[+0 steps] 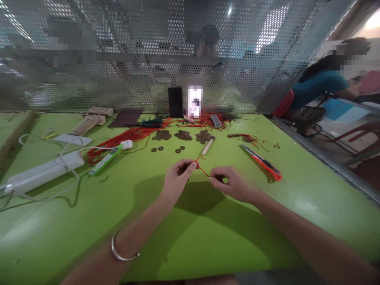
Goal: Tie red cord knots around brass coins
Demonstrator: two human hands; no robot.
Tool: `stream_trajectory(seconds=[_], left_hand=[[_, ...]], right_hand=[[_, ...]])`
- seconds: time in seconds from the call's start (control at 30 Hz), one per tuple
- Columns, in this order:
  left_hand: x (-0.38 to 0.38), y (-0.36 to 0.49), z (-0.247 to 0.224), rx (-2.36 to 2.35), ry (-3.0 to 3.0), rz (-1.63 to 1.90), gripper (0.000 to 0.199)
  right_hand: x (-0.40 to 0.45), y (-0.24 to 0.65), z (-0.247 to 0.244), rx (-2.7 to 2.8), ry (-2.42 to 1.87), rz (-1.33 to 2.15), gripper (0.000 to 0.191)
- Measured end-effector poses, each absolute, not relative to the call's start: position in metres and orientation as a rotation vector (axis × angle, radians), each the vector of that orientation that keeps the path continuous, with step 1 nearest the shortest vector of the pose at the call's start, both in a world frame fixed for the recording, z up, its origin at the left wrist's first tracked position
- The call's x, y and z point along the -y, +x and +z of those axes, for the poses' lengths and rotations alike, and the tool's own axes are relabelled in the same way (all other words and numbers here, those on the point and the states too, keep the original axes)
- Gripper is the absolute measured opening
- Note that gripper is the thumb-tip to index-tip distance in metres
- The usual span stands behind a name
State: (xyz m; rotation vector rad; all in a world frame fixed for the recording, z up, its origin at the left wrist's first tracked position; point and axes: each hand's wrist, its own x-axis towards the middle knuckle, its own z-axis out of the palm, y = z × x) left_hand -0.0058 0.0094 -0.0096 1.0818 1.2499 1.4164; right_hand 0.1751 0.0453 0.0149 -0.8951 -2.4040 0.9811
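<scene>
A short red cord runs taut between my two hands above the green table. My left hand pinches it between thumb and forefinger, and a loose curled end sticks out past the fingertips. Lower down on the right, my right hand grips the other end with its fingertips. Beyond my hands lie several loose round dark coins with holes. Behind these are piles of similar coins. A pale flat stick with a dark tip lies just past my left fingertips.
On the right lies an orange utility knife, blade out. Bundles of red cord, a green-and-white strip-shaped packet and a white power strip with cables occupy the left. Phones lean against a perforated metal screen. A person in blue sits at right.
</scene>
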Motion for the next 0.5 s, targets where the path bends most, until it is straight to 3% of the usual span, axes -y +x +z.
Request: stream_trajectory(seconds=[0.3,0.5], left_hand=[[-0.0078,-0.0097,-0.0144,-1.212,0.994,1.323,0.022],[-0.0048,-0.0091,-0.0109,-1.199,0.999,1.299,0.023]], right_hand=[[-0.0424,0.1718,0.0104,2.543,-0.937,0.871,0.019],[-0.0417,0.1687,0.0088,2.418,-0.969,1.027,0.020]])
